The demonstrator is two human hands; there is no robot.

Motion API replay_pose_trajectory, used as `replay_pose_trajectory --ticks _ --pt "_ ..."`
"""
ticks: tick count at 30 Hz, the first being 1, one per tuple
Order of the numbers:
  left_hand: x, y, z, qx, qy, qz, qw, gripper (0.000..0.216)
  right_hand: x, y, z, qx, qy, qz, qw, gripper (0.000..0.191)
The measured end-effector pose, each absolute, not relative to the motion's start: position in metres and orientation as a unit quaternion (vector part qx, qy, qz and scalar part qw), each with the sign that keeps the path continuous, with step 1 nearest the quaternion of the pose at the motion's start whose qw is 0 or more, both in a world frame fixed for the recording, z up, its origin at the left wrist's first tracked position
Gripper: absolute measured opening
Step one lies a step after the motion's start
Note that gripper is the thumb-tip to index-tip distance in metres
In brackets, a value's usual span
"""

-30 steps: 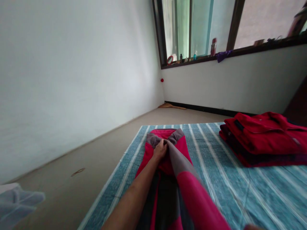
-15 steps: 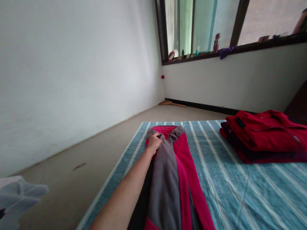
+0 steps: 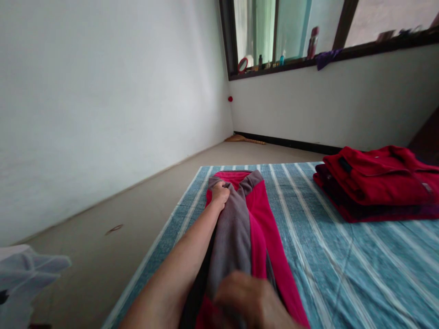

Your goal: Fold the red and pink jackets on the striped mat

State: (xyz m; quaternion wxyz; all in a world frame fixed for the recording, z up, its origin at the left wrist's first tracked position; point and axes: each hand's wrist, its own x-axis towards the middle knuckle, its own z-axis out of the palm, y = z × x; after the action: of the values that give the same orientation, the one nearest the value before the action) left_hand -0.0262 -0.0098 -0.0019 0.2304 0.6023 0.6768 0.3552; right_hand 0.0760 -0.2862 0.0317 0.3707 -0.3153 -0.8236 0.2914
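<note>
A pink and grey jacket [image 3: 236, 228] lies lengthwise on the striped blue cloth, its grey collar at the far end. My left hand [image 3: 220, 194] is closed on the grey fabric just below the collar, on the left side. Nearer to me, my right hand [image 3: 252, 299] is over the lower part of the jacket. Motion smears its fingers, so whether they grip the fabric is unclear. The jacket's near end runs out of view beneath my arms.
Folded red clothes [image 3: 380, 183] are stacked at the right on the striped blue cloth [image 3: 308, 237]. A white translucent item [image 3: 30, 278] is at the lower left. A broom [image 3: 245, 138] lies on the floor by the far corner. Bottles and a mirror [image 3: 243, 65] line the windowsill.
My right hand has come into view over the lower part of the jacket. My left hand keeps its grip near the collar. The view has tipped slightly downward.
</note>
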Motion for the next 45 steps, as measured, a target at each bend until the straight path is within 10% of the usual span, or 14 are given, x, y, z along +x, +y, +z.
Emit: replay_pose_trajectory --ticks 7,19,28,45 --pt "-0.018 -0.005 -0.007 0.672 0.65 0.311 0.169 0.054 0.096 -0.228 -0.004 -0.495 -0.817 0.194 0.222 0.083" --pt "-0.018 -0.101 0.041 0.818 0.53 0.204 0.086 0.027 0.102 -0.228 -0.014 -0.505 -0.828 0.175 0.169 0.082" --pt "-0.07 -0.34 0.057 0.836 0.508 0.058 0.198 0.065 0.1 -0.225 0.004 -0.519 -0.831 0.145 0.137 0.071" --pt "-0.075 -0.354 0.032 0.828 0.521 -0.049 0.201 0.072 0.073 -0.19 -0.011 -0.527 -0.838 0.077 0.117 0.071"
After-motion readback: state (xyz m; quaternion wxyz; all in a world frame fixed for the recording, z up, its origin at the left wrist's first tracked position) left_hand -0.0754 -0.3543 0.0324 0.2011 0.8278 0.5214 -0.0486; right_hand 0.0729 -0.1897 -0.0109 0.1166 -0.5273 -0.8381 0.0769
